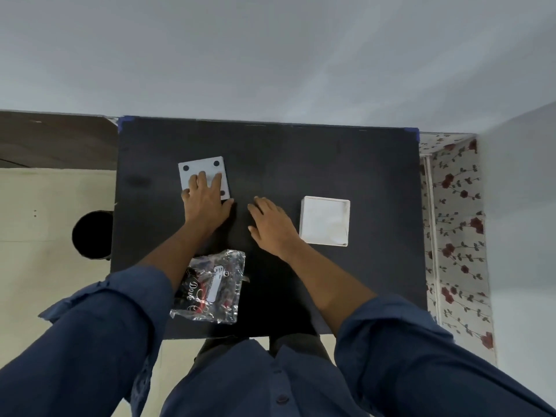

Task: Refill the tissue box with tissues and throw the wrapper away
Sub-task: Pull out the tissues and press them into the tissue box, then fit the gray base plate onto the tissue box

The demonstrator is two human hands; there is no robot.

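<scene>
Black and matte, the surface (331, 164) carries everything we work with. Our left hand (207, 203) lies flat on the white lid (201, 170) with black dots, fingers (201, 180) spread, grasping nothing. Our right hand (270, 227) rests open just beside the white tissue box (325, 221). Near our body lies the crinkled clear wrapper (210, 287).
</scene>
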